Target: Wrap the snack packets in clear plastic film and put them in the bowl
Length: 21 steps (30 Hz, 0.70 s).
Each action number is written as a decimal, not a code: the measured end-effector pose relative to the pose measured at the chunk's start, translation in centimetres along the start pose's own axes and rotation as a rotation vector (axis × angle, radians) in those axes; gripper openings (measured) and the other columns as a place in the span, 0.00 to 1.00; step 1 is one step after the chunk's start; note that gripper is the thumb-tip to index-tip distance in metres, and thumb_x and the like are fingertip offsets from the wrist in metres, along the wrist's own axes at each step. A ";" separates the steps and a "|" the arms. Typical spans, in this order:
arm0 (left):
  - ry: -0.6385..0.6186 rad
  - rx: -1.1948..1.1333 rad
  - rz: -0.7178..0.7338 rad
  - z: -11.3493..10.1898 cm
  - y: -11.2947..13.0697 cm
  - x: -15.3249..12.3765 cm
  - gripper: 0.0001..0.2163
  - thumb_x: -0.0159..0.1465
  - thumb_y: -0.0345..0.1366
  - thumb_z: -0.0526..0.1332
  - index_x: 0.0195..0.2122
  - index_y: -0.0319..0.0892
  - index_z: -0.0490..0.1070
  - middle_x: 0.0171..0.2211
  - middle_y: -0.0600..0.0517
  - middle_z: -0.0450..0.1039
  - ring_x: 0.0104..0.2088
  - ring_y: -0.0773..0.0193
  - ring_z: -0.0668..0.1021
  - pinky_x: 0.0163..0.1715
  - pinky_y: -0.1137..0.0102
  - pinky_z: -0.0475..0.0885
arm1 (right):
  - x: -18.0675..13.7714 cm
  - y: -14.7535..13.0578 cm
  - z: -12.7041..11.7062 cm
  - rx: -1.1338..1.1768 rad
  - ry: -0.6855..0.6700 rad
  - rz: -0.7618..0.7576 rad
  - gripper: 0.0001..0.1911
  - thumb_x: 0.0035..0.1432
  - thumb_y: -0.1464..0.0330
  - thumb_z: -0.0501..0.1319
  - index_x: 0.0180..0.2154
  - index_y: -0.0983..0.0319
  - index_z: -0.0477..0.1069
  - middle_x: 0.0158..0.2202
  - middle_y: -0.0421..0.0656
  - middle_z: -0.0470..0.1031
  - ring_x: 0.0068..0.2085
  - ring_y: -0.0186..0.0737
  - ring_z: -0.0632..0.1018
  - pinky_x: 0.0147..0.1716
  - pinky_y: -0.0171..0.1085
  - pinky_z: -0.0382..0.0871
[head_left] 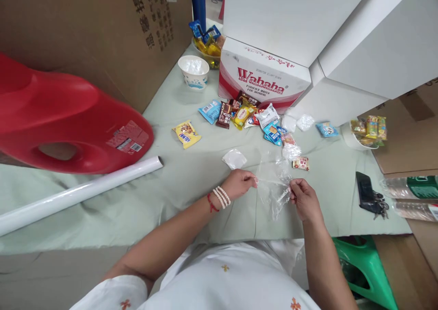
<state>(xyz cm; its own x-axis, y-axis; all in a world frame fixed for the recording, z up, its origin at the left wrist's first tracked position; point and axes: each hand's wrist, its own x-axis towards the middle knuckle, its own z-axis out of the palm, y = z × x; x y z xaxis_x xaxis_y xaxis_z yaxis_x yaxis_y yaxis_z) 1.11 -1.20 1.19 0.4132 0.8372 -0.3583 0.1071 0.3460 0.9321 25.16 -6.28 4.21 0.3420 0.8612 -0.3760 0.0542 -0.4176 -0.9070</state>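
Both of my hands hold a clear plastic bag (273,189) just above the pale green cloth (164,191). My left hand (239,182) pinches its left edge, fingers closed. My right hand (303,198) pinches the right edge, fingers closed too. A bead bracelet and a red cord circle my left wrist. Just beyond the bag lie a small red-and-white snack packet (301,163) and a folded clear bag (234,158). Farther back sits a heap of several snack packets (246,116), with a yellow packet (186,133) apart to its left.
A white Wahaha box (263,75) stands behind the snacks. A red plastic object (65,118) and a white roll (78,193) lie left. A paper cup (193,71), snack bowls (367,132), a phone with keys (367,193), bottles (410,187) and a green stool (367,266) surround.
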 end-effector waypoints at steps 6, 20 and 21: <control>-0.174 -0.041 -0.101 -1.2 0.5 0.4 0.09 0.52 0.41 0.66 0.26 0.39 0.77 0.23 0.52 0.78 0.16 0.73 0.64 0.18 0.74 0.60 | -0.3 0.3 -0.7 0.001 -0.051 0.031 0.24 0.46 0.49 0.73 0.31 0.59 0.69 0.22 0.34 0.65 0.20 0.30 0.60 0.18 0.32 0.51; 0.264 0.903 0.561 2.3 1.7 -6.1 0.14 0.68 0.35 0.56 0.51 0.42 0.76 0.48 0.41 0.77 0.47 0.53 0.78 0.49 0.59 0.71 | -2.2 1.8 -0.2 0.036 -0.159 0.045 0.24 0.47 0.47 0.70 0.31 0.60 0.69 0.21 0.35 0.70 0.18 0.29 0.60 0.17 0.31 0.48; 0.131 0.936 0.662 3.3 1.2 -6.4 0.14 0.69 0.37 0.57 0.52 0.43 0.75 0.50 0.41 0.77 0.50 0.52 0.77 0.53 0.57 0.70 | -2.0 2.0 -0.2 0.052 -0.157 0.047 0.24 0.48 0.48 0.70 0.32 0.60 0.69 0.20 0.35 0.70 0.18 0.29 0.60 0.16 0.31 0.47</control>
<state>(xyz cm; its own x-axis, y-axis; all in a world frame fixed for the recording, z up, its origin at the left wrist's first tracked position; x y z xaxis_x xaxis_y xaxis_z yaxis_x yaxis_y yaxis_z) 1.60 -7.52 4.81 0.5477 0.7939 0.2641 0.5560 -0.5813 0.5941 24.71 -8.90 3.24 0.1922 0.8773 -0.4397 -0.0087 -0.4465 -0.8947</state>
